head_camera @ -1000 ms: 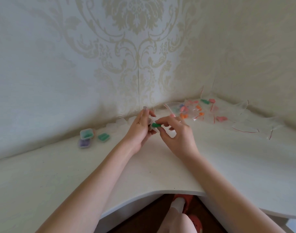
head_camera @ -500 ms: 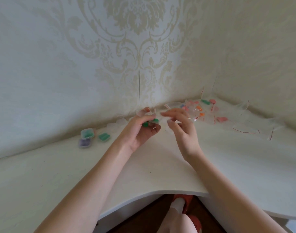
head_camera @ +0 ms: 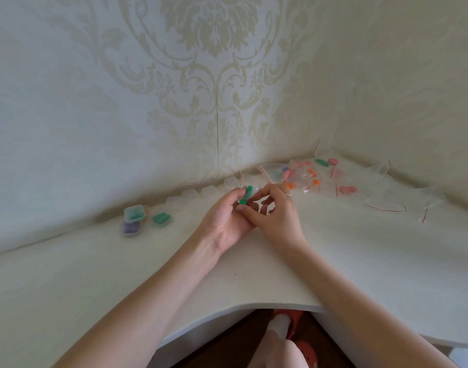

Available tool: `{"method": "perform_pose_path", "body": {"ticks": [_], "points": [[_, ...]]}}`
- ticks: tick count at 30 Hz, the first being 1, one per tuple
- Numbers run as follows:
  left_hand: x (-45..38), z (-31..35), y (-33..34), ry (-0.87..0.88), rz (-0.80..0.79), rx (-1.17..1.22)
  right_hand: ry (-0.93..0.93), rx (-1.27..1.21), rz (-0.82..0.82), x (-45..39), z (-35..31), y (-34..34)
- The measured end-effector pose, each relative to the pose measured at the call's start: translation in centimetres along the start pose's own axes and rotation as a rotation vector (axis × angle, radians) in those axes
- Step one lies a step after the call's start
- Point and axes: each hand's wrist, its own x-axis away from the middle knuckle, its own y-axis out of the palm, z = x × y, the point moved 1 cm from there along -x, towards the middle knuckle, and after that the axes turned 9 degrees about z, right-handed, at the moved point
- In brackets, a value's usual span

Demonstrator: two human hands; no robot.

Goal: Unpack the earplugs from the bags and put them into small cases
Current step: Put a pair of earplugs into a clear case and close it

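Change: your hands have come back together, green earplugs (head_camera: 246, 195) now out of the bag | left hand (head_camera: 228, 217) pinches them | right hand (head_camera: 276, 216) curled, touching, grip unclear | next: a case (head_camera: 134, 213), far left on the table (head_camera: 360, 251).

A home room: cream damask wallpaper (head_camera: 209, 43) covers both walls of a corner, a white corner desk (head_camera: 94, 274) fits into it, over dark wooden floor (head_camera: 227, 349)
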Motion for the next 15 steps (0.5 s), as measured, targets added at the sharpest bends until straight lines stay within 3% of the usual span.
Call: {"method": "perform_pose_path", "body": {"ticks": [7, 12, 15], "points": [[-0.3, 0.4, -0.5, 0.042, 0.070, -0.040, -0.206, 0.041, 0.038, 0.5, -0.5, -0.2], [-0.9, 0.9, -0.7, 0.127, 0.108, -0.072, -0.063, -0.241, 0.160, 0.2, -1.4, -1.6], [-1.2, 1.1, -0.7, 0.190, 0.101, -0.150, -0.002, -0.318, 0.145, -0.1, -1.6, -1.9]]}}
